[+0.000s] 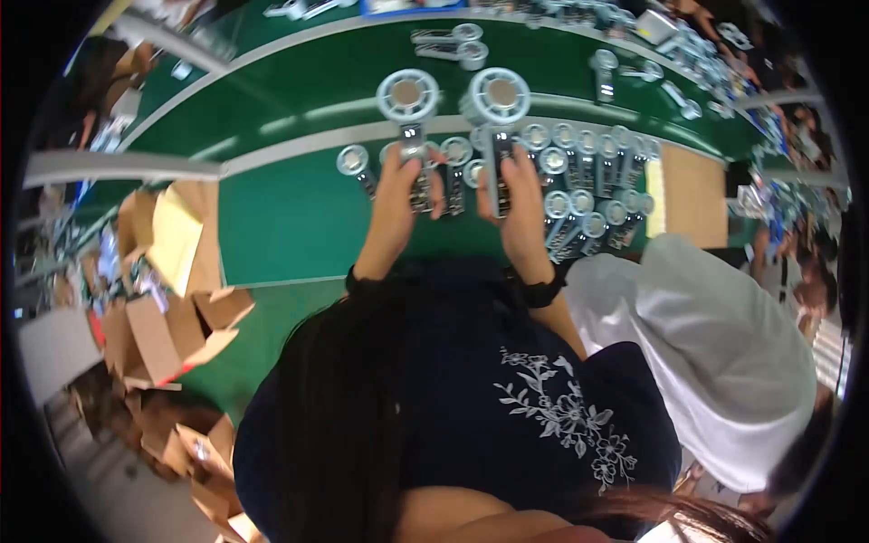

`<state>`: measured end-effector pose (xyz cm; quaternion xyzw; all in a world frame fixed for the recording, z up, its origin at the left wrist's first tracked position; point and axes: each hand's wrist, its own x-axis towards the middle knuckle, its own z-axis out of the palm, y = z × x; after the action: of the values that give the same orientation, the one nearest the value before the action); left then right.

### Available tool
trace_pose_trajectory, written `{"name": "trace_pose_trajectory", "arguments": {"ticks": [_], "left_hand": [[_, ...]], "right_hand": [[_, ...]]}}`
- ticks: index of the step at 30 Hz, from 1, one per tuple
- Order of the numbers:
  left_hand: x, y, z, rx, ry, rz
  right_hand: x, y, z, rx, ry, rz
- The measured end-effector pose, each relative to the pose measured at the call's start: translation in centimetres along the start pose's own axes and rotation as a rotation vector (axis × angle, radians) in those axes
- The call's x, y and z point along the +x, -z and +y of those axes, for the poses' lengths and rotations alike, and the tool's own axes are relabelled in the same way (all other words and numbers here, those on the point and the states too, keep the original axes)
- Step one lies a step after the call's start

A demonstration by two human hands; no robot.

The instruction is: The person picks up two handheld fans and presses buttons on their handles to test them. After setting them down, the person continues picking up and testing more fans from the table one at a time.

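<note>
Pale-blue fans (pixel 408 95) in outstretched left hand (pixel 393 201) and right hand (pixel 519 204), fingers (pixel 437 193) clamped round handles (pixel 501 149).

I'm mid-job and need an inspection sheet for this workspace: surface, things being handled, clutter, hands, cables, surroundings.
Surface: green tabletop with a pale far border; a second green surface lies beyond.
Things being handled: left device and right device, both with round pale-blue heads and glossy handles, heads pointing away from the wearer.
Clutter: clustered similar devices right of the hands; brown cardboard at the table's right.
Hands: left hand grips the left device's handle; right hand grips the right device's handle.
Cables: nothing seen.
Surroundings: open cardboard box at left; person in white close by at right.
</note>
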<state>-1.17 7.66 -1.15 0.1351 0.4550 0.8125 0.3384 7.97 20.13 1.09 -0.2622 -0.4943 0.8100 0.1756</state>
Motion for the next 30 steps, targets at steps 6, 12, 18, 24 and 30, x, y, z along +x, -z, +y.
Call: {"name": "trace_pose_trajectory", "arguments": {"ticks": [6,12,18,24,30], "left_hand": [[-2.1,0.2,0.1,-0.018,-0.081,0.078],[-3.0,0.2,0.4,0.001,-0.138,0.157],[-2.3,0.2,0.3,-0.063,-0.14,0.153],[-2.1,0.2,-0.2,-0.048,-0.106,0.206],[-1.7,0.8,-0.6,0.023,-0.083,0.182]], "right_hand": [[-0.8,-0.8,1.5,0.001,-0.046,-0.223],[-0.9,-1.2,1.7,-0.017,-0.007,-0.354],[-0.6,-0.9,1.5,-0.083,0.009,-0.309],[0.2,0.1,1.2,-0.12,-0.064,-0.292],[0.4,0.7,2.6,-0.172,-0.071,-0.167]]}}
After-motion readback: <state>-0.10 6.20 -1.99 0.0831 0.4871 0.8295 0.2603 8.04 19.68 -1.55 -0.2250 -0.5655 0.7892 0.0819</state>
